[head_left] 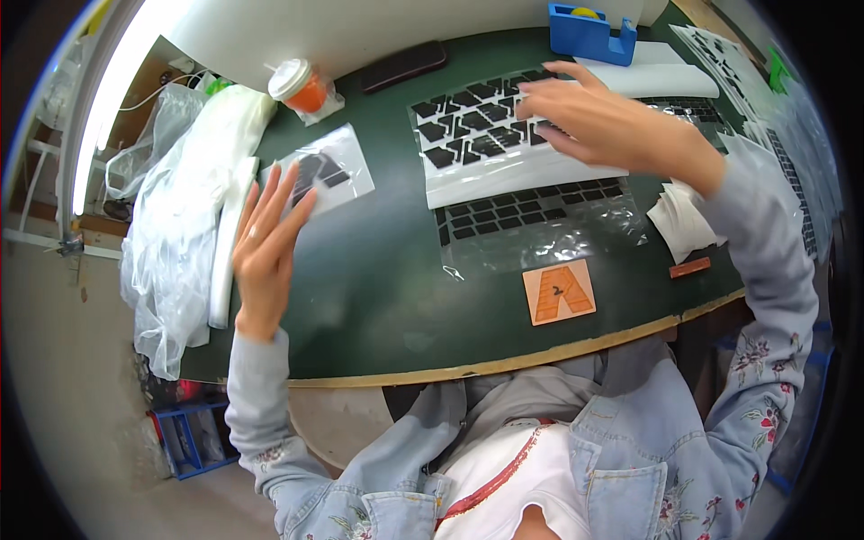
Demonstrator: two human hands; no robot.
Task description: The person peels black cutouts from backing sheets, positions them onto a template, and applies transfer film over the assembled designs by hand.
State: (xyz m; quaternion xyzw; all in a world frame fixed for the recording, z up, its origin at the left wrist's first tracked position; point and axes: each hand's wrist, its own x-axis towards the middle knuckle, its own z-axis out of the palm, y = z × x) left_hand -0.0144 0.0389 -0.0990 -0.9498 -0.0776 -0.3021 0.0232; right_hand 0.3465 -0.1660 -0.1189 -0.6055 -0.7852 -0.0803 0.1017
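Observation:
My left hand (265, 247) has its fingers stretched out, holding nothing. Its fingertips are beside a small clear sheet (358, 171) bearing a few black pieces; whether they touch it I cannot tell. Over the right part of a white sheet with rows of black angular stickers (481, 117), my right hand (589, 121) is spread, slightly blurred, with nothing visible in it. Just nearer lies a clear film with rows of black pieces (504, 214). An orange template plate (560, 292) with a raised angular shape rests close to the table's front edge.
Clear plastic bags (171, 234) and a white roll (225, 243) line the left edge. Toward the back stand a lidded cup (301, 88), a dark case (404, 67) and a blue tape dispenser (589, 36). White cloth (684, 220) and a reddish bar (689, 268) lie at right.

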